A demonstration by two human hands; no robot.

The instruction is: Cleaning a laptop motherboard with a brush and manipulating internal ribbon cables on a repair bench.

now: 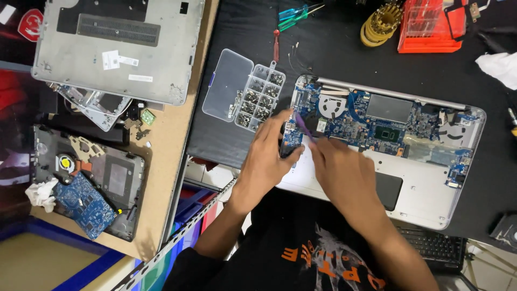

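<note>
Hands over opened laptop (388, 161) on black tabletop (344, 48). My left hand (269, 156) clamps the chassis edge by the blue motherboard (377, 124), I judge to steady it. My right hand (342, 172) pinches a purple pry tool (303, 126), tip at the board's left end. Silver shell, fans exposed. Open screw box (250, 91) just beside, within reach.

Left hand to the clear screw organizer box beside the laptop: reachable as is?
Probably yes. The left hand rests at the opened laptop's left edge, and the screw organizer box lies open just above it on the black mat, with nothing between them.
</note>
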